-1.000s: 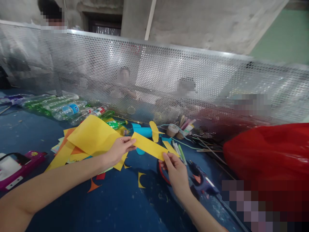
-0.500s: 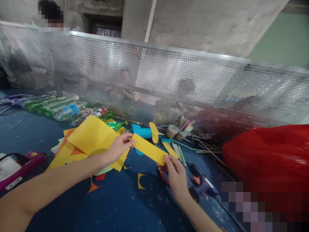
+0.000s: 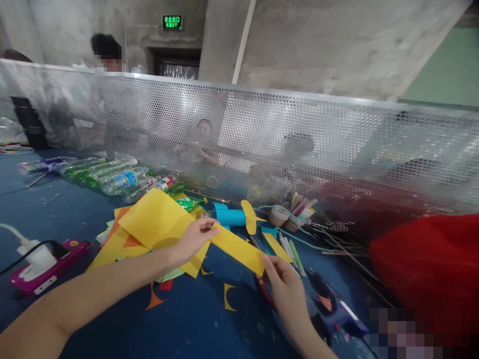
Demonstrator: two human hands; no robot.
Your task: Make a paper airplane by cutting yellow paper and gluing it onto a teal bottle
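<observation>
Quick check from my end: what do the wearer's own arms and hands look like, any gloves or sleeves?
Both the left hand and right hand are ungloved, with slim fingers. The left arm and right arm are bare as far as they show, with no sleeve, watch or bracelet visible. Some fingers are partly hidden.

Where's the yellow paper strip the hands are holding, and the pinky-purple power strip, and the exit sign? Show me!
Yellow paper strip (image 3: 238,249): head view, middle of its flat face.
Power strip (image 3: 63,268): head view, its casing.
Exit sign (image 3: 172,22): head view, its lit face.
</observation>
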